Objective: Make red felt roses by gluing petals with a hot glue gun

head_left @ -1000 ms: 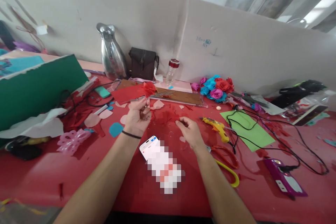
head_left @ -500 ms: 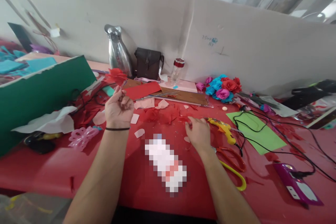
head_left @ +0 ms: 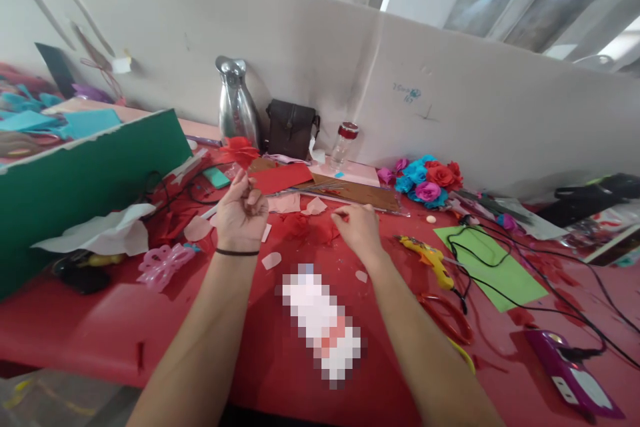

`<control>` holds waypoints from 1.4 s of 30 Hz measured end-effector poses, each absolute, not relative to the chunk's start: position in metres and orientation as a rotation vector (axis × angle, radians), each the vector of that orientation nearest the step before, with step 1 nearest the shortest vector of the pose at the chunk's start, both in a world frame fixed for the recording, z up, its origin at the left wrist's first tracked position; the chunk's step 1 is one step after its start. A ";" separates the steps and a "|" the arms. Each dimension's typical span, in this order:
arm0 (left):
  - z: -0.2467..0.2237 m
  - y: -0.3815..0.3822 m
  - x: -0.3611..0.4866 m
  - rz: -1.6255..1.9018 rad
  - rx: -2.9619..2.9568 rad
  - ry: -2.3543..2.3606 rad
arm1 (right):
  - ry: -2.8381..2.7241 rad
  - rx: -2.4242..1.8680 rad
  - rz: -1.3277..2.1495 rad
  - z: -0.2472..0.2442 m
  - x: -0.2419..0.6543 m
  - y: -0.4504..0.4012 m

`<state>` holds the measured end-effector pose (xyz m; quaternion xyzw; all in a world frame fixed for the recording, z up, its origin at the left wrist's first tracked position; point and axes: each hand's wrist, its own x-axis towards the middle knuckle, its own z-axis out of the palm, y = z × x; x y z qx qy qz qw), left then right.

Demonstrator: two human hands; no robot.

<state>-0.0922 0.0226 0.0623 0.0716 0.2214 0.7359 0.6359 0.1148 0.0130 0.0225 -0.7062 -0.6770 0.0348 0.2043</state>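
Note:
My left hand (head_left: 243, 213), with a dark band at the wrist, is closed, palm turned up. A red paper flower (head_left: 240, 149) stands just above its fingertips, its stem seemingly pinched there. To the right, my right hand (head_left: 359, 232) hovers over the table with thumb and index finger pinched together. Anything between those fingers is hidden or too small to make out. Between and below the hands lie loose red petals (head_left: 295, 225) and pale pink paper pieces (head_left: 273, 260).
Right of my right forearm lie a yellow glue gun (head_left: 430, 259), scissors (head_left: 447, 317), green paper (head_left: 493, 270) and a purple power strip (head_left: 573, 373) with cables. A paper flower bunch (head_left: 429, 180), a glass bottle (head_left: 345, 145) and a steel jug (head_left: 237, 103) stand behind. A green board (head_left: 100, 193) stands left.
My right hand has come up off the red petals and moved left toward my left hand, fingers now pinched. My left hand keeps its hold on the flower. The view has shifted slightly.

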 end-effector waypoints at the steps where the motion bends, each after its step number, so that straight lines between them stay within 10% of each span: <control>1: 0.061 0.023 -0.090 1.666 0.167 0.512 | -1.895 -1.992 0.111 0.021 0.103 0.020; 20: 0.038 0.015 -0.046 1.373 0.334 0.589 | -1.097 -1.420 0.705 -0.008 0.102 -0.007; 34: 0.034 0.020 -0.051 1.380 0.307 0.588 | -2.182 -1.660 -0.076 -0.007 0.080 0.046; 42: 0.035 0.017 -0.044 1.344 0.285 0.638 | -1.498 -1.161 0.797 0.005 0.096 -0.008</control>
